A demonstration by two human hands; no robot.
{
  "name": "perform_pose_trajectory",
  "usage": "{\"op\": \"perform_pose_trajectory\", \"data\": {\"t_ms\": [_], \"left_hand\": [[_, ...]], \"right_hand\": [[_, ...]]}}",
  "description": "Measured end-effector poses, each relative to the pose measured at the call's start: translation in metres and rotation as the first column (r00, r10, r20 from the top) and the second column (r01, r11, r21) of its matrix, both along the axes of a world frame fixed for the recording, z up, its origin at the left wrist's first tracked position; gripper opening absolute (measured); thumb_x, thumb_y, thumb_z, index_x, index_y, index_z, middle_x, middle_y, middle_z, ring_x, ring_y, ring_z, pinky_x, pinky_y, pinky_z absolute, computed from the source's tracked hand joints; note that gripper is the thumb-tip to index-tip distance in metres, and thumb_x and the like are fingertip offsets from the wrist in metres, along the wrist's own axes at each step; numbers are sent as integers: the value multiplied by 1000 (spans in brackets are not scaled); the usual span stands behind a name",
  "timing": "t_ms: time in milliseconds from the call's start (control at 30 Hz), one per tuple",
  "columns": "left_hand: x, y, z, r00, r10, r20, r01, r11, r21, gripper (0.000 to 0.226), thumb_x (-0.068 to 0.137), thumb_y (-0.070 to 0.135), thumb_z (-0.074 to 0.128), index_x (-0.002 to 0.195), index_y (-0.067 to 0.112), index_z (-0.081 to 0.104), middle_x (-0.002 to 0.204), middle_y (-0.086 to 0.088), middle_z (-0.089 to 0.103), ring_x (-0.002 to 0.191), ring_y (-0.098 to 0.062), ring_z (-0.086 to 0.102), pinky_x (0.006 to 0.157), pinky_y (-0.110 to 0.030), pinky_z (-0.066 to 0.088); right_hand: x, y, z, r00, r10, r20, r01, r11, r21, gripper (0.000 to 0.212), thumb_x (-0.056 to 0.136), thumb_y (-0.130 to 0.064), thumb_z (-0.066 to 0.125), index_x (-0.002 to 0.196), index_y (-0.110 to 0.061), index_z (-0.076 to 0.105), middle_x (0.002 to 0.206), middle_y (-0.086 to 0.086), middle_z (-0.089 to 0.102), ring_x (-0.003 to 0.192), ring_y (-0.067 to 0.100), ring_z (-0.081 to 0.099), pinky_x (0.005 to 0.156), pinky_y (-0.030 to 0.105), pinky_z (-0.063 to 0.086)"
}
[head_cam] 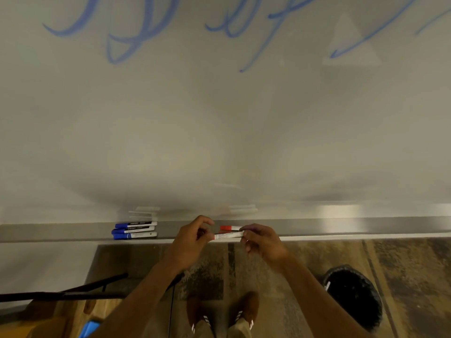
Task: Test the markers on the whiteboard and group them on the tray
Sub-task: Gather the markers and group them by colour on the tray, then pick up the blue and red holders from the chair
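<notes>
A red marker (229,235) is held level just over the front edge of the tray (341,230), pinched at its two ends: the left hand (192,240) has thumb and forefinger closed on the cap end, the other fingers arched above it, and the right hand (262,242) has its fingertips closed on the tail of the barrel. It looks like the cap is about to be pulled off or has just been pushed on; which, I cannot tell. The marker is a light, stiff plastic tube, smooth and a little slippery, so a pinch at each end suits it, and a straight pull along its length should part cap from barrel without bending anything. Behind it a second red marker (230,227) lies on the tray near the back edge. Well to the left, three blue markers (134,230) lie side by side, touching, caps to the left. The tray is a long, shallow ledge of brushed metal along the bottom edge of the whiteboard (219,130), whose glossy pale surface carries looping blue strokes (146,30) near its top.
</notes>
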State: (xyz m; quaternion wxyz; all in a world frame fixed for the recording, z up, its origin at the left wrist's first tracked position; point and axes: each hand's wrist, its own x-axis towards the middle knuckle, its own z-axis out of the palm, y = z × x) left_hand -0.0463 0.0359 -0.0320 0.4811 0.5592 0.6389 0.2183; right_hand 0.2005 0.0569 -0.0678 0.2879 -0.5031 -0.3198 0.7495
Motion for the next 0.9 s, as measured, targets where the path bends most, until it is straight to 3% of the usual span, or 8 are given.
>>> {"op": "perform_pose_trajectory", "data": {"t_ms": [200,433,600,733,900], "left_hand": [[8,6,-4,998,65,-28,-62,996,71,34,93,23,66,126,29,56,116,11,59,105,-3,55,80,-12,44],[-1,-5,-16,997,43,-65,-39,997,67,35,93,25,66,126,31,54,122,11,58,109,-4,55,91,-27,52],[-4,-14,-21,993,91,-76,-89,996,31,36,94,24,66,126,33,53,122,16,56,109,2,53,91,-19,47],[-8,-23,-19,990,111,-84,-109,994,23,38,93,25,66,126,37,52,124,20,55,113,4,52,99,-24,47],[-26,-49,-5,986,129,-102,-126,991,38,44,92,26,69,124,44,46,128,17,50,120,-4,50,103,-31,46]], "right_hand": [[20,20,-17,936,-298,185,313,948,-53,14,94,-8,64,101,2,70,80,18,67,65,24,62,58,32,56],[10,35,-42,885,-324,336,384,914,-131,12,94,-7,65,97,5,69,76,15,67,65,23,64,60,31,58],[4,39,-47,867,-367,337,436,885,-161,11,94,-8,65,95,3,67,81,17,69,70,26,67,56,28,60],[9,33,-42,875,-349,335,414,898,-146,13,95,-7,63,102,4,65,86,20,71,68,27,68,54,29,59],[-10,20,-16,934,-166,316,200,977,-78,18,95,-2,61,111,4,64,82,20,71,60,27,65,56,36,59]]}}
